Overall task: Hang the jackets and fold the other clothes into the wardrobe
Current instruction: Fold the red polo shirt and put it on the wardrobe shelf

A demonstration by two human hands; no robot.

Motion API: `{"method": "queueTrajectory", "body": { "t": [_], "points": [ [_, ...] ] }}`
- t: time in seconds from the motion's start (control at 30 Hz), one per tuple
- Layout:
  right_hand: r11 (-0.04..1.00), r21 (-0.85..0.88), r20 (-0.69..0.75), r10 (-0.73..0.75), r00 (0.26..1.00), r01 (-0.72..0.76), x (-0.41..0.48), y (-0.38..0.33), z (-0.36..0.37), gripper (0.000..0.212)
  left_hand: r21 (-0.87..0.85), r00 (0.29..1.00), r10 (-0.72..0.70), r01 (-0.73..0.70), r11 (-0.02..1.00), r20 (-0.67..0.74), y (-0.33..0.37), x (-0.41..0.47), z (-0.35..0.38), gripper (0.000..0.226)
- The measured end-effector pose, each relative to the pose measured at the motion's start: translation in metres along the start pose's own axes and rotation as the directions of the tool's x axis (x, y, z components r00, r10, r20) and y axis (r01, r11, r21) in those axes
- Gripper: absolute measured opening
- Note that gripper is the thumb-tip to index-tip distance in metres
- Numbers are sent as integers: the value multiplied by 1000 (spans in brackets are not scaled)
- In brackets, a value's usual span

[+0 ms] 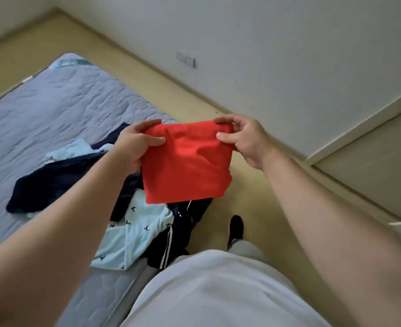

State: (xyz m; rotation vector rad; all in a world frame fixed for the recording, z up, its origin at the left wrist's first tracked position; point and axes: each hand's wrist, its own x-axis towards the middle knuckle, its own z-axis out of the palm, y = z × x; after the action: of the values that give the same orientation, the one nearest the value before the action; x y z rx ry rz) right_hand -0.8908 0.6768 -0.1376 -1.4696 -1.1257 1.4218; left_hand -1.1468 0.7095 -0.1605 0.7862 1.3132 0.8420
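Step in hand: folding. The red garment (187, 166) is held up in the air in front of the person, over the near edge of the bed (53, 109) and the floor (194, 100) beside it. It hangs as a compact, roughly square panel. This suggests that it is already doubled at least once, though the layers cannot be counted from this view.

Left hand (133, 142): clamped on the upper left corner of the red garment, thumb across the front face and fingers behind.

Right hand (244, 140): pinching the upper right corner between thumb and fingers. The two hands are apart, with the top edge stretched between them.

Awaiting attention on the bed, in one loose heap: a navy garment (53, 182), a light blue garment (138, 227) with a small dark print, and a striped dark garment (171, 237) draped over the bed's edge. None of them is folded or hung.

Judgement: the task is at an early to middle stage. The next move calls for one more fold, or for laying the red piece flat and squaring it, then carrying it to a shelf. No open wardrobe is in view. A pale panel (369, 161) to the right may be its door, but this cannot be confirmed.

Risk: the soft cloth may slip open if either pinch loosens in transit.
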Motion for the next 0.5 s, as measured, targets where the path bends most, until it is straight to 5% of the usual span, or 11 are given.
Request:
{"method": "queueTrajectory", "body": {
  "t": [0.2,0.5],
  "points": [
    [991,89,-165,-85,983,101,-57,-30,-63,33,39,969,144,-155,987,201,46,-10,79,56],
    [948,208,-336,-163,928,241,-149,-38,-170,58,-39,894,130,-125,991,428,52,-37,219,49]
  ]
}}
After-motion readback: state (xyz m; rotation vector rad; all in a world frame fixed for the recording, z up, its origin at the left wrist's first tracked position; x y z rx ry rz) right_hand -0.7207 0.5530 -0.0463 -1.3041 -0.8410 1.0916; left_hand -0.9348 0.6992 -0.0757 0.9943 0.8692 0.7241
